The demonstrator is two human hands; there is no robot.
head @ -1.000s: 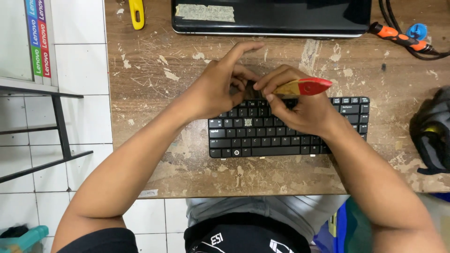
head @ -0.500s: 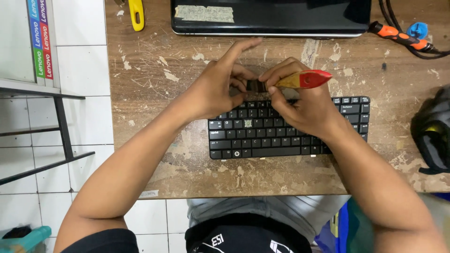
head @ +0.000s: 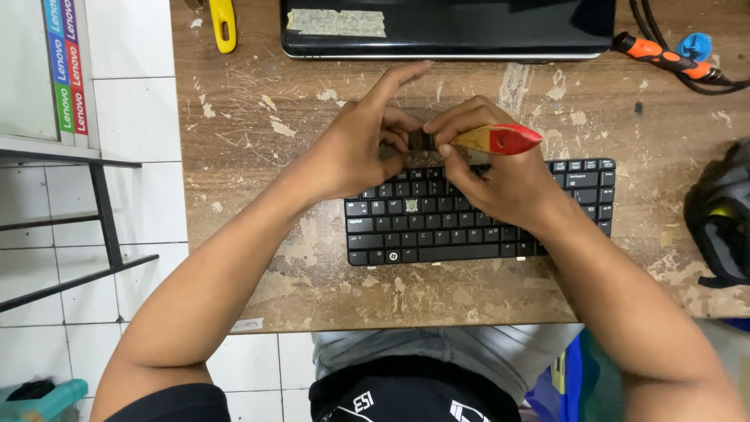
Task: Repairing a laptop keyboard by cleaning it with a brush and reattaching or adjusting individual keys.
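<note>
Mid-cleaning, by the look of it: right hand (head: 508,184) clamped on a small brush (head: 488,141) with a pale wooden handle and red end, bristles pointing to 9 o'clock at the top edge of the black keyboard (head: 476,223). Left hand (head: 355,148) pinching at the bristle end, thumb and fingers together on it, index finger stretched toward 1 o'clock. Keyboard flat at mid-bench, under both hands. Next move probably calls for a freed bristle tip and light strokes along the key rows, with care over loose keycaps.

Worn wooden bench (head: 258,109), scratched and flecked with pale paint. Closed black laptop (head: 445,27) at 12 o'clock, yellow tool (head: 223,23) at 11, orange-handled tool (head: 660,55) and cables at 1, dark bag (head: 723,223) at 3. White tiled floor (head: 133,94) and metal rack (head: 70,227) at 9
</note>
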